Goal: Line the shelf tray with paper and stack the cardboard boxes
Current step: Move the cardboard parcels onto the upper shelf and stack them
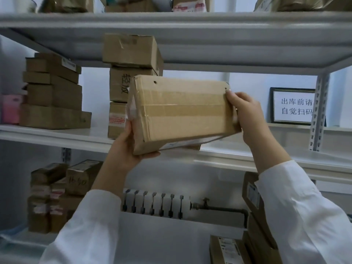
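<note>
Cardboard box (182,111), in the head view, is held in the air just in front and right of the three-box stack (131,73) on the middle shelf (57,134). The left hand (131,149) cups its lower left corner and the right hand (245,115) clamps the far end, fingers wrapped round the cardboard, likely to steer it in beside that stack. Its long axis runs left to right, taped broad face toward the camera.
</note>
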The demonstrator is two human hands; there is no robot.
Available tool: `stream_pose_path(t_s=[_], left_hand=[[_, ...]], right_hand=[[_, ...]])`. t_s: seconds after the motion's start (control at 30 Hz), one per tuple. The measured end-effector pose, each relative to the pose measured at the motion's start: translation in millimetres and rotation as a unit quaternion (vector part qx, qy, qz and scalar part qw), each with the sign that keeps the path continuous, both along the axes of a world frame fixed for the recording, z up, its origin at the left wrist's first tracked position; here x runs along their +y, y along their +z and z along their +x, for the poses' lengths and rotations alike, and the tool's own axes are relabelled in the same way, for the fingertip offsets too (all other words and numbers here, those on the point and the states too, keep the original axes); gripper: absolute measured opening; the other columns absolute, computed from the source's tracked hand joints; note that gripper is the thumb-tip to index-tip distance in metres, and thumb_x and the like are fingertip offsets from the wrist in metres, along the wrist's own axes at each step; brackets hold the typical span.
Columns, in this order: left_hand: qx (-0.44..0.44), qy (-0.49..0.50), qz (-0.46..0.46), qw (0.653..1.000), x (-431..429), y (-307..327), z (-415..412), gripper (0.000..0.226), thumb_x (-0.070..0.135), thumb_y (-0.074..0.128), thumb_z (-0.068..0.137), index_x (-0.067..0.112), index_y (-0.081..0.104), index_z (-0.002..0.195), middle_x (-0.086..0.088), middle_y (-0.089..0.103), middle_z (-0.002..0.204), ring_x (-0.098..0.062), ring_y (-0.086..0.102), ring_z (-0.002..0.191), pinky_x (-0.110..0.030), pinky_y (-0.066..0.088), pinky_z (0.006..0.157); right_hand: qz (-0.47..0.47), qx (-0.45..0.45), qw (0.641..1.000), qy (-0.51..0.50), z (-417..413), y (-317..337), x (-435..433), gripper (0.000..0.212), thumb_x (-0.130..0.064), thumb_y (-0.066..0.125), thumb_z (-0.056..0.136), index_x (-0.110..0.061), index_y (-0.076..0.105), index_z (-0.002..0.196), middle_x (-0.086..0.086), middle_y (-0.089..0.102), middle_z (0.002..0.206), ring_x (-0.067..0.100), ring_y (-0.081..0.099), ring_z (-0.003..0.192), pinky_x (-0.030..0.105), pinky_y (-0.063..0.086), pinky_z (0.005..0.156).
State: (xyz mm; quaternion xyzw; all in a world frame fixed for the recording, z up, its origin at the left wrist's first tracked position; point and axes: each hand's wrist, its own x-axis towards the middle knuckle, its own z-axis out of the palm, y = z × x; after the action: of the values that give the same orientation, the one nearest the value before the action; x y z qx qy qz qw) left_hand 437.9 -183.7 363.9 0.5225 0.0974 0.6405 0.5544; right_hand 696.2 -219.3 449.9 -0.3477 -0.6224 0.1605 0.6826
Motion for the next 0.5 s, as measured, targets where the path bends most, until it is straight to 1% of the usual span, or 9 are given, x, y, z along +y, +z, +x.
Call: stream_pose_path(t_s=[0.03,0.1,0.13,0.2,0.27,0.3,0.4,0.43,0.5], left_hand=[[0.007,-0.006,0.025,1.0,-3.2,8.4,0.6,0.04,0.057,0.071,0.065,0.031,0.075,0.094,-0.004,0.073,0.101,-0.028,0.071,0.088,-0.046,0.059,0.059],[0.014,-0.004,0.047,0.999,-2.5,20.7,2.6,0.075,0.059,0.084,0.042,0.031,0.067,0.11,-0.004,0.069,0.113,-0.028,0.068,0.1,-0.049,0.058,0.066],[0.009,0.002,0.05,0.999,-1.6,27.2,5.1,0.081,0.059,0.083,0.044,0.031,0.061,0.117,-0.005,0.067,0.118,-0.029,0.066,0.104,-0.05,0.058,0.069],[0.012,0.017,0.069,0.997,-1.9,38.4,11.5,0.068,0.059,0.07,0.061,0.032,0.055,0.122,-0.003,0.066,0.12,-0.028,0.063,0.109,-0.054,0.056,0.076],[0.009,0.047,0.089,0.995,-2.6,47.5,17.7,0.052,0.056,0.053,0.075,0.035,0.053,0.123,0.0,0.067,0.115,-0.025,0.063,0.109,-0.057,0.052,0.083],[0.01,0.06,0.102,0.993,-1.4,51.4,20.1,0.051,0.054,0.049,0.078,0.035,0.049,0.126,0.0,0.066,0.116,-0.024,0.063,0.111,-0.057,0.05,0.084],[0.017,0.085,0.126,0.988,1.9,62.6,27.7,0.07,0.054,0.062,0.077,0.032,0.037,0.138,-0.003,0.059,0.126,-0.027,0.059,0.116,-0.054,0.055,0.079],[0.023,0.099,0.133,0.986,3.0,67.0,30.7,0.069,0.052,0.064,0.078,0.031,0.037,0.138,-0.003,0.059,0.126,-0.028,0.059,0.117,-0.05,0.057,0.078],[0.036,0.141,0.147,0.978,8.2,74.2,37.6,0.058,0.04,0.059,0.083,0.029,0.038,0.136,-0.002,0.06,0.124,-0.026,0.058,0.117,-0.049,0.054,0.086]], right_hand=[[0.006,0.013,1.0,0.017,-1.5,3.9,1.1,0.022,-0.03,0.051,0.095,-0.016,0.059,0.109,-0.01,0.055,0.084,0.003,0.05,0.077,0.022,0.038,0.061],[0.022,0.031,0.999,0.034,-4.1,7.9,4.5,0.034,-0.027,0.05,0.096,-0.017,0.047,0.129,-0.009,0.054,0.095,0.003,0.052,0.086,0.022,0.042,0.068],[0.031,0.033,0.998,0.036,-5.3,9.2,6.1,0.04,-0.027,0.049,0.096,-0.018,0.041,0.134,-0.008,0.054,0.1,0.005,0.053,0.09,0.022,0.043,0.072],[0.045,0.024,0.998,0.034,-8.6,9.3,9.1,0.044,-0.026,0.047,0.098,-0.022,0.033,0.138,-0.001,0.052,0.116,0.011,0.052,0.103,0.025,0.044,0.081],[0.054,0.007,0.998,0.026,-10.1,9.1,15.1,0.042,-0.028,0.046,0.098,-0.026,0.034,0.138,0.0,0.046,0.13,0.017,0.047,0.118,0.031,0.04,0.093],[0.055,0.002,0.998,0.024,-10.3,9.6,18.0,0.042,-0.031,0.046,0.097,-0.028,0.036,0.137,-0.002,0.044,0.134,0.019,0.044,0.124,0.035,0.039,0.099],[0.029,0.001,0.998,0.048,-10.0,11.3,26.4,0.053,-0.042,0.049,0.092,-0.032,0.034,0.142,-0.005,0.039,0.141,0.019,0.037,0.131,0.045,0.031,0.111],[0.017,-0.004,0.998,0.064,-11.3,12.0,27.9,0.055,-0.044,0.048,0.093,-0.032,0.031,0.144,-0.006,0.038,0.139,0.019,0.036,0.131,0.045,0.03,0.113],[-0.006,-0.023,0.993,0.115,-14.9,11.1,30.1,0.06,-0.053,0.045,0.091,-0.031,0.03,0.144,-0.009,0.04,0.137,0.018,0.038,0.128,0.042,0.03,0.113]])
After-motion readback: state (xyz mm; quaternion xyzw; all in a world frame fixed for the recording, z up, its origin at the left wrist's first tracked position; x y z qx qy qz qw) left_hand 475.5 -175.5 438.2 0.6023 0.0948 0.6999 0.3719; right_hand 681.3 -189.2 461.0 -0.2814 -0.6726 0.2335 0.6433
